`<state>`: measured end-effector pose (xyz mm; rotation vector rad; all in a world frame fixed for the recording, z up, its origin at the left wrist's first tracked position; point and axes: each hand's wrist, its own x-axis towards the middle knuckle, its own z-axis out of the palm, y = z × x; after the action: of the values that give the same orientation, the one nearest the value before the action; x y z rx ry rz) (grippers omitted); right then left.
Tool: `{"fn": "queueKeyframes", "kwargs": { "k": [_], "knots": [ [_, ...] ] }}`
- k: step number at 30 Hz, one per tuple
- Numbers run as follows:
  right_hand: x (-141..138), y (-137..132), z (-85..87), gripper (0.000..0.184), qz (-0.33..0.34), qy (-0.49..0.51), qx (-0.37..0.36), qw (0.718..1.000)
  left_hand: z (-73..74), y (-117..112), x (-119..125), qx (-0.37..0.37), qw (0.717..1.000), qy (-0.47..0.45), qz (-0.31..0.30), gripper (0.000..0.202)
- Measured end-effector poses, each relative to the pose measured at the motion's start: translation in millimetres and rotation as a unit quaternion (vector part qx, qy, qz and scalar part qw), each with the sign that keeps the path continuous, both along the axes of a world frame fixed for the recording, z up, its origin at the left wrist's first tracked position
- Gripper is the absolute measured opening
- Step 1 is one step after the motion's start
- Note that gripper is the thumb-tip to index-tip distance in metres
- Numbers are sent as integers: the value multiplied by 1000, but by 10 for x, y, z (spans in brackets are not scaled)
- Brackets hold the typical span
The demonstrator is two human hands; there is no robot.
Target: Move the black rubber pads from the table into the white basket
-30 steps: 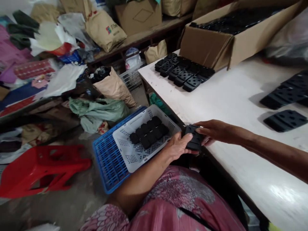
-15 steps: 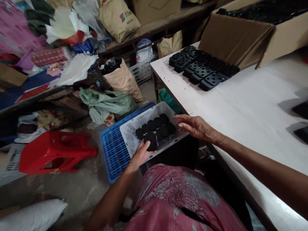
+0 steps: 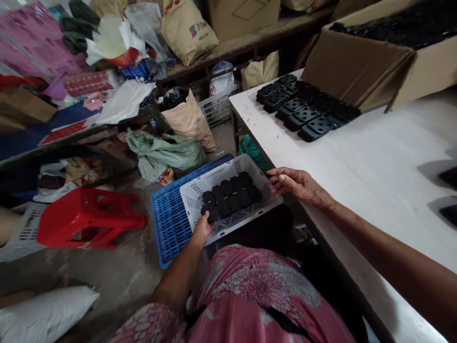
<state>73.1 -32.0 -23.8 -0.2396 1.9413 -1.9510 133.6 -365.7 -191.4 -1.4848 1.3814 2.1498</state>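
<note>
My left hand point(image 3: 203, 228) is closed on a flat black pad point(image 3: 210, 212) at the near left end of a light grey plastic basket point(image 3: 235, 225). The pad is low in the basket, beside rows of similar black pads point(image 3: 233, 202); whether it rests on the bottom I cannot tell. My right hand point(image 3: 296, 185) is held over the basket's right end near the table edge, fingers loosely apart and holding nothing. Stacks of black plates with round holes point(image 3: 314, 127) lie on the white table point(image 3: 374, 157).
Under the grey basket is a blue crate point(image 3: 167, 214). A red stool point(image 3: 89, 216) stands to the left. An open cardboard box point(image 3: 352, 66) of black pieces sits on the table. Green point(image 3: 167, 155) and brown sacks point(image 3: 193, 121) lie on the floor beyond.
My left hand has lowered the black pad from above the basket to its near left end. The right hand has shifted little. The view has turned slightly.
</note>
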Motion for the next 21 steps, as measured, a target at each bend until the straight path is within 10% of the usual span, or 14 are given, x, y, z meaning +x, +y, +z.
{"fn": "queueKeyframes", "kwargs": {
  "k": [21],
  "knots": [
    [-48, 100, -107, 46, 41, 16, -71, 996, -396, -14, -126, -64, 988, -122, -65, 13]
  ]
}}
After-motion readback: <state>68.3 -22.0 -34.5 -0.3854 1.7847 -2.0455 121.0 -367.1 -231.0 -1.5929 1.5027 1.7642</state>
